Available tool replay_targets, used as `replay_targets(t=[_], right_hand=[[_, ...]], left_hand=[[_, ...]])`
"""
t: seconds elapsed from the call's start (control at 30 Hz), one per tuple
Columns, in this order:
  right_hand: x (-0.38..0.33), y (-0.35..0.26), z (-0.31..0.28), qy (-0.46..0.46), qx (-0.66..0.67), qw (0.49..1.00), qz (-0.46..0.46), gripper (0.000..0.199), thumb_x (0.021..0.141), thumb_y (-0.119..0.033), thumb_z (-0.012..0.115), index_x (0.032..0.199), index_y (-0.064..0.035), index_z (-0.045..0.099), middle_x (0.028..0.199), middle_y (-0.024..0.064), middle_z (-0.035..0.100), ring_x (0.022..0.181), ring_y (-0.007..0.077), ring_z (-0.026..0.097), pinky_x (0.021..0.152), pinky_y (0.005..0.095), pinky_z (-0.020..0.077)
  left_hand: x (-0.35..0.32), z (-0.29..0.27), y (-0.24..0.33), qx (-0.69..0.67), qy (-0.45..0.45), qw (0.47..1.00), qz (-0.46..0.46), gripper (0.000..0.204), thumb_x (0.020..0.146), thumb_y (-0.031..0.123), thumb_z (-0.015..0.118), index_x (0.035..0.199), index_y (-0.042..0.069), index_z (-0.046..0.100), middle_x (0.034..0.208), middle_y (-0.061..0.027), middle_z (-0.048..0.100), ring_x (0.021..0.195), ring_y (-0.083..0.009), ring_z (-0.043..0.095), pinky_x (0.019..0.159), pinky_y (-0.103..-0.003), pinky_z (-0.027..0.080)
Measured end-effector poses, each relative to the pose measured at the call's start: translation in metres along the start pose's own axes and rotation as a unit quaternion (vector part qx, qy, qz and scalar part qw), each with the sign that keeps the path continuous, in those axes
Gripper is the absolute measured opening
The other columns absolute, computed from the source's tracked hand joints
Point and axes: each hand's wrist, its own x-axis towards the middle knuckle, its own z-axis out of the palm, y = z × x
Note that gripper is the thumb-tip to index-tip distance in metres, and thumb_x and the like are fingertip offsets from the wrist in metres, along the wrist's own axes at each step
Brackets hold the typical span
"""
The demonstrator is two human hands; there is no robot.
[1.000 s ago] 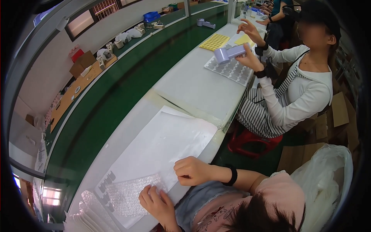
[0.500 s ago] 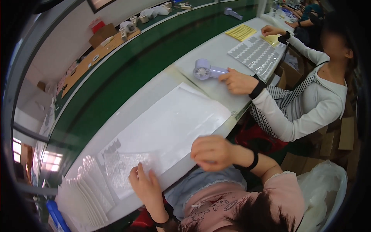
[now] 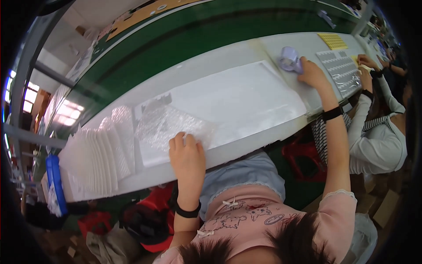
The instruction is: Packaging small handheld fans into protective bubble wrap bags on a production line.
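My left hand (image 3: 187, 156) is at the near edge of a clear bubble-wrap bag (image 3: 160, 125), its fingers bent over the edge and closed on it; the thumb is partly hidden. The bag lies crumpled over the near-left part of a large white sheet (image 3: 237, 101). Out to the right, my right hand (image 3: 313, 74) is closed around the handle of a lavender handheld fan (image 3: 289, 58), whose round head points left, just above the white table. A fanned stack of bubble-wrap bags (image 3: 99, 152) lies left of the sheet.
A co-worker in a white top (image 3: 373, 141) sits at the right, both hands by a grey sheet of stickers (image 3: 338, 70). Behind it lies a yellow sheet (image 3: 332, 42). A green conveyor belt (image 3: 184, 44) runs along the far side. A blue tape dispenser-like object (image 3: 55, 182) is at the left end.
My right hand has reached right and taken hold of the handheld fan, which the co-worker has let go. My left fingers have closed on the bag's edge. The view has swung right.
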Motion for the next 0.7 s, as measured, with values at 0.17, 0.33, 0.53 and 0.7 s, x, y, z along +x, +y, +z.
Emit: replay_targets(t=[0.17, 0.33, 0.53, 0.7], right_hand=[[-0.022, -0.012, -0.012, 0.051, 0.141, 0.988, -0.026, 0.049, 0.064, -0.016, 0.067, 0.108, -0.0021, 0.052, 0.094, 0.0196, 0.060, 0.088, 0.0344, 0.058, 0.074, 0.0371, 0.0467], [-0.079, -0.067, -0.038, -0.018, 0.450, 0.885, -0.119, 0.048, 0.065, -0.016, 0.073, 0.107, 0.0007, 0.054, 0.090, 0.0094, 0.059, 0.083, 0.0160, 0.055, 0.074, 0.0274, 0.0452], [-0.129, -0.139, -0.047, -0.148, 0.552, 0.780, -0.254, 0.048, 0.064, -0.010, 0.075, 0.105, 0.0025, 0.055, 0.089, 0.0068, 0.059, 0.083, 0.0129, 0.056, 0.075, 0.0261, 0.0448], [-0.130, -0.160, -0.027, -0.081, 0.448, 0.815, -0.358, 0.045, 0.065, -0.024, 0.073, 0.102, -0.0024, 0.059, 0.088, 0.0137, 0.061, 0.078, 0.0272, 0.059, 0.071, 0.0329, 0.0471]], left_hand=[[0.002, -0.001, -0.003, -0.032, 0.010, 0.999, -0.013, 0.016, 0.074, 0.000, 0.057, 0.088, -0.005, 0.052, 0.104, -0.0211, 0.052, 0.086, -0.0359, 0.053, 0.075, -0.041, 0.044], [0.004, -0.005, -0.004, -0.144, 0.024, 0.987, -0.066, 0.010, 0.076, -0.001, 0.056, 0.082, -0.008, 0.053, 0.103, -0.0230, 0.053, 0.077, -0.0371, 0.057, 0.067, -0.040, 0.047], [0.014, 0.004, -0.004, -0.175, 0.074, 0.981, -0.030, 0.007, 0.077, -0.002, 0.055, 0.076, -0.008, 0.053, 0.098, -0.0236, 0.056, 0.075, -0.0375, 0.058, 0.063, -0.039, 0.047], [0.017, 0.002, -0.009, -0.188, 0.074, 0.979, -0.037, 0.007, 0.078, -0.002, 0.054, 0.076, -0.008, 0.054, 0.098, -0.0224, 0.057, 0.073, -0.0364, 0.059, 0.061, -0.039, 0.047]])
